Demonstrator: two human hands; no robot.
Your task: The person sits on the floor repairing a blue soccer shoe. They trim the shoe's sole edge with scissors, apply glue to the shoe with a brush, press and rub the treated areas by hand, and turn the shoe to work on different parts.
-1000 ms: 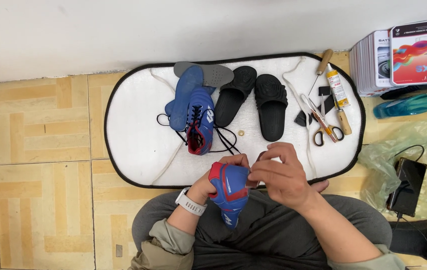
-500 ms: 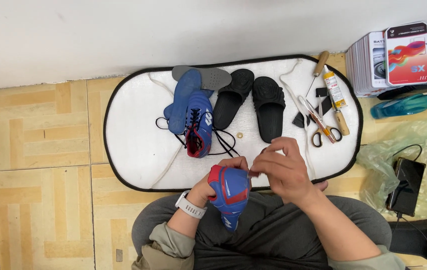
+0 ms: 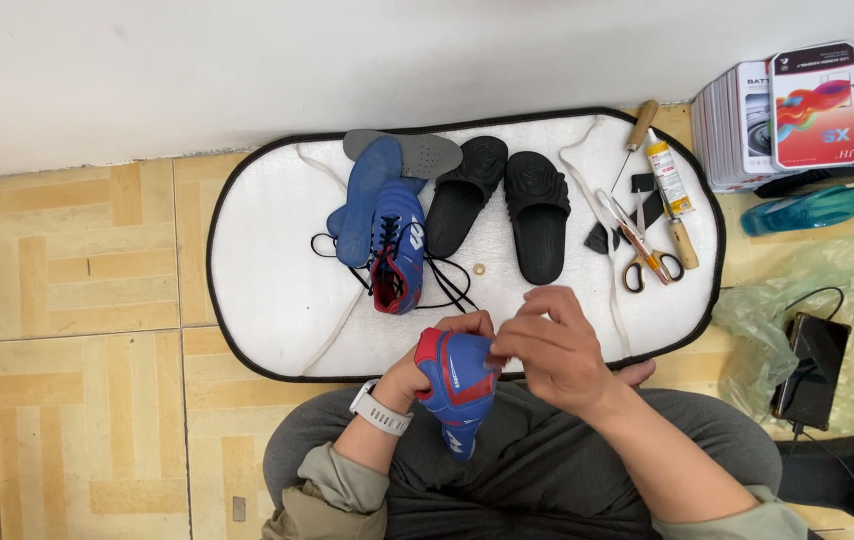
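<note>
A blue-and-red laced sports shoe [image 3: 457, 385] is gripped over the lap by the left hand [image 3: 417, 375], while the right hand [image 3: 557, 350] is pinched together at its collar, seemingly on lacing. At twelve o'clock, the white oval black-edged mat [image 3: 267, 270] offers open room leftward; finer threading seems called for next.

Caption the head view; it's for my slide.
Both hands hold a blue shoe above a white mat.

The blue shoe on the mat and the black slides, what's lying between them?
In the head view, between the blue shoe and the black slides lie the shoe's loose black laces and a small brass-coloured ring, on the white mat.
</note>
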